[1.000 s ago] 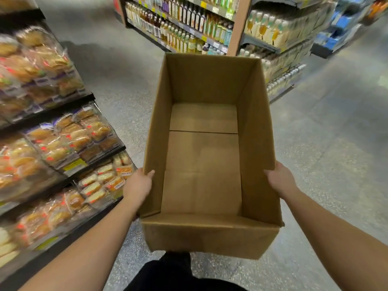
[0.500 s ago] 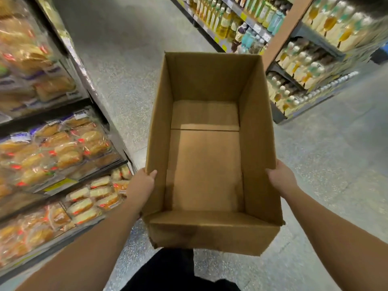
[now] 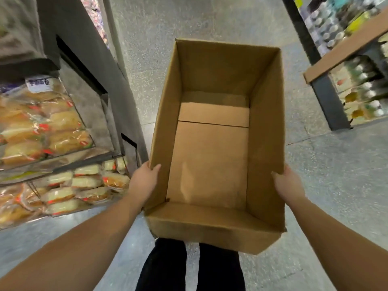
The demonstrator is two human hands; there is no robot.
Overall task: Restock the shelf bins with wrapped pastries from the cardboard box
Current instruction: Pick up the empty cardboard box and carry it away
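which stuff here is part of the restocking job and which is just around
Part of the job:
- cardboard box, empty inside, carried by both side walls
- left hand and right hand gripping it
- wrapped pastries in the shelf bins

Just around:
- bottled drinks shelf across the aisle
- speckled floor

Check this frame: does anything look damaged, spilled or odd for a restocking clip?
The cardboard box, gripped by the left hand and right hand, holds no pastries: only its bare bottom flaps show. Nothing looks spilled or damaged; the shelf bins hold wrapped pastries.
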